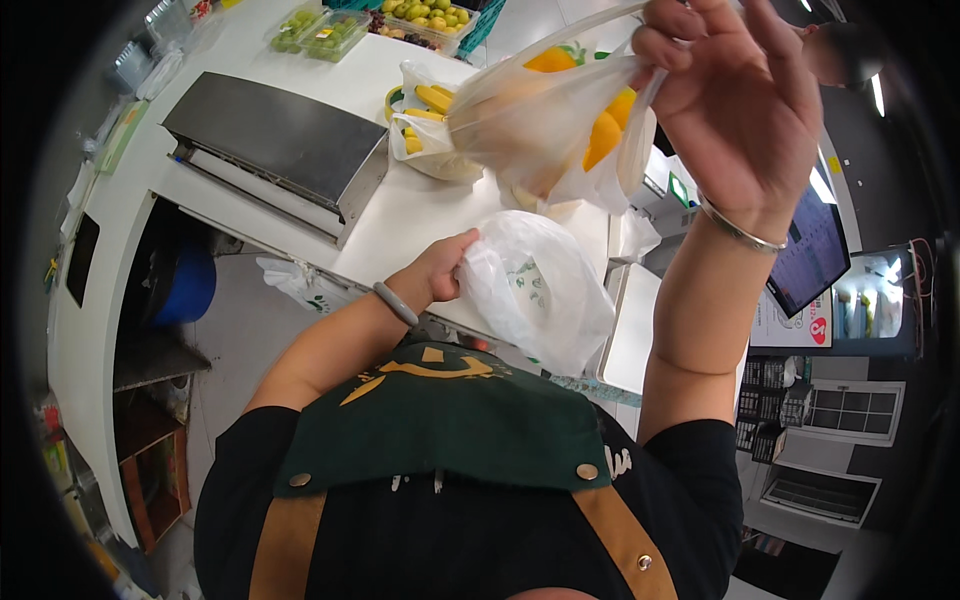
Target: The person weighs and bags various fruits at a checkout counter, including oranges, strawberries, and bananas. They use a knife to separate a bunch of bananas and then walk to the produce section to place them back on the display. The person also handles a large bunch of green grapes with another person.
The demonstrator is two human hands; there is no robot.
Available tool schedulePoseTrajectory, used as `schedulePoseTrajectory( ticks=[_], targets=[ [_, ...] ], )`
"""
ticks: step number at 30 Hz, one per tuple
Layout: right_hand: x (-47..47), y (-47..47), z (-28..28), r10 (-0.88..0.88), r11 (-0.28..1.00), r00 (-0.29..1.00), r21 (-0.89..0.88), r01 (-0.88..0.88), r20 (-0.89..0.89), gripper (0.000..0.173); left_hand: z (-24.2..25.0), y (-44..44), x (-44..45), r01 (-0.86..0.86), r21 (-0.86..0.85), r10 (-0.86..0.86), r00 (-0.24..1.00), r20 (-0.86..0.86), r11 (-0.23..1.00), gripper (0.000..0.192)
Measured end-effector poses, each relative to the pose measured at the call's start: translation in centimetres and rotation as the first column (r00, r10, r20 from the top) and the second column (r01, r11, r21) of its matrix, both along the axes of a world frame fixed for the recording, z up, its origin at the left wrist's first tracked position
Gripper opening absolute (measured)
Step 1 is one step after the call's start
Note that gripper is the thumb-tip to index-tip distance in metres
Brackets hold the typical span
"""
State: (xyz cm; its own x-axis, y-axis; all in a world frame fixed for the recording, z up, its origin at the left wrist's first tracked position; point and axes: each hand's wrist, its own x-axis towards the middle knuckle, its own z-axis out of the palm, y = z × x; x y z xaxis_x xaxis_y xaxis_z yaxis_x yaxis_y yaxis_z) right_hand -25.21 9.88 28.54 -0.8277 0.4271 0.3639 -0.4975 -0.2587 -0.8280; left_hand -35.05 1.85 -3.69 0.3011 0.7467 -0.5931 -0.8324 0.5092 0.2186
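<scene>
My right hand [739, 120], raised at the upper right, grips the gathered top of a translucent plastic bag [510, 124]. Bright orange and paler shapes show in and through that bag, too blurred to name surely. Lower down, my left hand [446, 266] pinches the edge of a white plastic bag [555, 300] with green print. This white bag is spread wide in front of my apron, its inside partly visible. Just behind the hanging bag, a white bag of bananas [429, 101] stands on the white counter [382, 244].
A dark metal-topped wrapping machine [277, 135] stands at the counter's left. Clear boxes of green fruit [334, 37] and a crate of yellow-green fruit [431, 16] are at the back. A monitor [810, 247] and a white tray [630, 322] are on the right. A blurred person [840, 52] is beyond.
</scene>
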Motion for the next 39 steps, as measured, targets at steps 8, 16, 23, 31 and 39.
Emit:
schedulePoseTrajectory(
  ticks=[8,16,23,31,39],
  targets=[
    [1.1,3.0,-9.9,0.084,0.750,0.993,-0.662,-0.005,0.087,0.033,-8.0,-2.9,-4.2,-0.118,0.428,0.269,0.911,-0.312,0.896,0.040],
    [3.7,1.5,-21.0,-0.071,0.659,0.889,-0.648,0.382,0.452,0.032,-8.5,-7.4,-6.4,-0.504,0.079,0.488,0.770,-0.411,0.860,0.039],
    [4.5,3.7,-19.8,-0.483,0.505,0.760,-0.571,0.647,0.435,0.025,-0.1,-10.3,-1.7,0.121,0.211,-0.038,0.931,-0.363,0.970,0.038],
    [7.7,3.7,-24.0,-0.329,0.566,0.803,-0.576,0.589,0.497,0.024,-2.7,-7.3,-6.9,-0.367,0.196,0.389,0.917,-0.089,0.910,0.034],
    [7.5,1.1,-20.6,-0.340,0.467,0.895,-0.775,0.427,0.288,0.028,-6.4,-7.1,-4.2,-0.348,0.028,0.337,0.881,-0.331,0.937,0.032]
  ],
)
